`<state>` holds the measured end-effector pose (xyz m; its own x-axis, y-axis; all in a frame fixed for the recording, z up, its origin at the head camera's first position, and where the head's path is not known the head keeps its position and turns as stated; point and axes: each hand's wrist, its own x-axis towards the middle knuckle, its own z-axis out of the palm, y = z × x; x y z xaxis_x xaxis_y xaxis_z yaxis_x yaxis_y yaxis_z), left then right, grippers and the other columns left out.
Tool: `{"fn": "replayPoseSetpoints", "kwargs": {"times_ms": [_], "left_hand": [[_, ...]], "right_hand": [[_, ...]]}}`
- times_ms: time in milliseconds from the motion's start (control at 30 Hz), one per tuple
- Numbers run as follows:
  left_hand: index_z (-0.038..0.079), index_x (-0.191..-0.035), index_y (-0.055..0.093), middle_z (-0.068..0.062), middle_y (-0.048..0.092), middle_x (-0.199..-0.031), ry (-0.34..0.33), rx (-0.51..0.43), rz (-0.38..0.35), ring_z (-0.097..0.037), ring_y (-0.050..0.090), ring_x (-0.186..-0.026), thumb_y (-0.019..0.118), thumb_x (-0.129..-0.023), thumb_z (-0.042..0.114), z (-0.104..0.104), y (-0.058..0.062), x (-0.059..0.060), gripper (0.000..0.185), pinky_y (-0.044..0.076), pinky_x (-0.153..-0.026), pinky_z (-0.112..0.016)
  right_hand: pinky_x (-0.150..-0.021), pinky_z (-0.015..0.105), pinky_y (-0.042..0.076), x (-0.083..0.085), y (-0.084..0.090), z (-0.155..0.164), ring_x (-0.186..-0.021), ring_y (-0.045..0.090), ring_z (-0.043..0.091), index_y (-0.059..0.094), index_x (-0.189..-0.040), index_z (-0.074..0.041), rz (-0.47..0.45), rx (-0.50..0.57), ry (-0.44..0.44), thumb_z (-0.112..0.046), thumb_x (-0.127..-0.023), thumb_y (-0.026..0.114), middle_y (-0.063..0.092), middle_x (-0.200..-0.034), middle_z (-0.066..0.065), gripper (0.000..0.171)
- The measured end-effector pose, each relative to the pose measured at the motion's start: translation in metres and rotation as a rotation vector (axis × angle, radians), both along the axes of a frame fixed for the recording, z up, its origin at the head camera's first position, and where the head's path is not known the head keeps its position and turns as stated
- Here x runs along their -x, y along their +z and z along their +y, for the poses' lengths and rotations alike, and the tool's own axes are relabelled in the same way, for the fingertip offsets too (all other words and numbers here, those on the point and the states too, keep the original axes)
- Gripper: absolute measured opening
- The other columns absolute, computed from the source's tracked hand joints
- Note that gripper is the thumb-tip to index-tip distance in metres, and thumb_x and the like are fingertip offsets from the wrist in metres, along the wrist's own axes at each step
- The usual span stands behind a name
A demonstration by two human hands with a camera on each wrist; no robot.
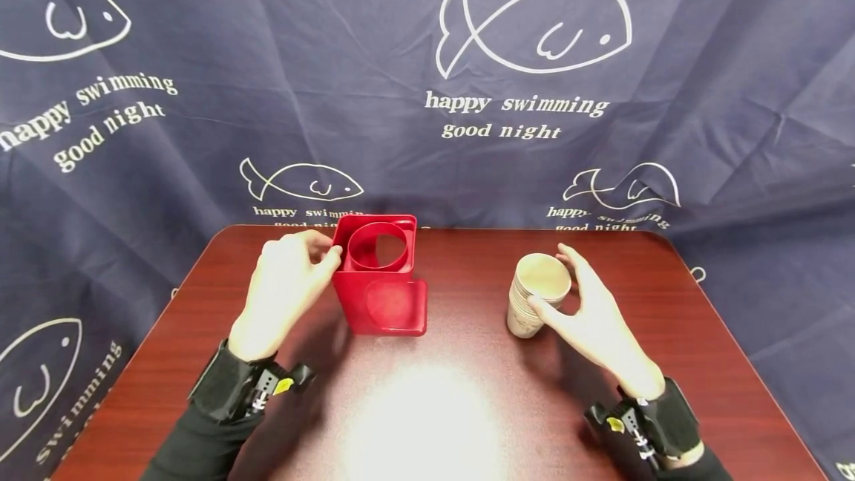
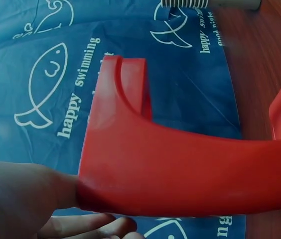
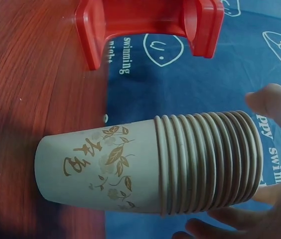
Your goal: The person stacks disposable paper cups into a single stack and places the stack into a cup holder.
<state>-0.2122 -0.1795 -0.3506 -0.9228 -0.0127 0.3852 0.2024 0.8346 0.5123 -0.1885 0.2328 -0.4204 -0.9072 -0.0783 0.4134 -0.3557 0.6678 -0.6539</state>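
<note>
At the left of the table stands a red plastic holder point(image 1: 352, 300), with a round ring in its top and a flat base jutting out. My left hand point(image 1: 283, 284) pinches its upper left edge between thumb and fingers. On the right, a stack of nested paper cups point(image 1: 542, 275) stands mouth up. Brown leaf prints mark the lowest cup point(image 3: 100, 169). My right hand point(image 1: 594, 318) is spread around the stack near the rims. In the right wrist view the thumb point(image 3: 275, 102) looks apart from the cups, while the other fingers are partly hidden behind them.
Both things are on a reddish-brown wooden table point(image 1: 467, 362), with a bright glare at its front. A dark blue curtain point(image 1: 387, 95) with white fish drawings hangs behind the table's far edge. Each wrist wears a black strap with a small camera mount.
</note>
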Motion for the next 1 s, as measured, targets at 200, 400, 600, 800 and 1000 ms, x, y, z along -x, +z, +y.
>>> {"fn": "replayPoseSetpoints", "kwargs": {"times_ms": [200, 400, 600, 800, 1000], "left_hand": [[0.010, -0.087, 0.075, -0.002, 0.073, -0.068, -0.016, -0.031, 0.012, -0.012, 0.064, -0.052, 0.069, -0.094, 0.023, -0.0054, -0.0025, 0.0004, 0.017, 0.053, -0.054, -0.032], [0.012, -0.083, 0.076, 0.002, 0.066, -0.057, -0.031, -0.034, 0.048, -0.007, 0.059, -0.044, 0.071, -0.093, 0.022, -0.0086, -0.0008, 0.0023, 0.016, 0.050, -0.050, -0.029], [0.012, -0.082, 0.077, 0.003, 0.065, -0.055, -0.034, -0.043, 0.010, -0.007, 0.059, -0.045, 0.070, -0.094, 0.023, -0.0079, 0.0010, 0.0021, 0.018, 0.050, -0.053, -0.029], [0.012, -0.081, 0.077, 0.004, 0.064, -0.054, -0.024, -0.058, -0.003, -0.008, 0.059, -0.044, 0.071, -0.094, 0.024, -0.0070, 0.0014, 0.0020, 0.019, 0.050, -0.054, -0.030], [0.013, -0.079, 0.077, 0.004, 0.064, -0.053, -0.033, -0.049, 0.032, -0.006, 0.059, -0.044, 0.071, -0.094, 0.023, -0.0069, -0.0001, 0.0023, 0.019, 0.050, -0.055, -0.031]], "right_hand": [[-0.090, 0.001, 0.042, -0.0009, -0.0016, -0.0020, -0.110, 0.064, 0.023, 0.046, -0.150, -0.008, -0.007, 0.032, 0.005, -0.017, -0.088, 0.082, 0.065, -0.131, 0.016, 0.073], [-0.087, 0.004, 0.048, -0.0012, -0.0006, -0.0004, -0.102, 0.062, -0.004, 0.048, -0.149, -0.012, -0.045, 0.072, -0.021, -0.018, -0.088, 0.083, 0.068, -0.127, 0.016, 0.070], [-0.086, 0.007, 0.050, -0.0002, -0.0001, 0.0012, -0.098, 0.060, -0.011, 0.050, -0.147, -0.008, -0.117, 0.118, -0.019, -0.019, -0.088, 0.083, 0.067, -0.129, 0.017, 0.069], [-0.083, 0.009, 0.050, 0.0013, -0.0006, 0.0024, -0.096, 0.060, -0.007, 0.053, -0.145, -0.012, -0.106, 0.114, -0.012, -0.019, -0.087, 0.084, 0.067, -0.128, 0.014, 0.066], [-0.082, 0.013, 0.053, 0.0017, -0.0003, 0.0054, -0.095, 0.061, -0.004, 0.054, -0.143, -0.013, -0.100, 0.104, -0.007, -0.018, -0.086, 0.084, 0.068, -0.126, 0.013, 0.065]]}}
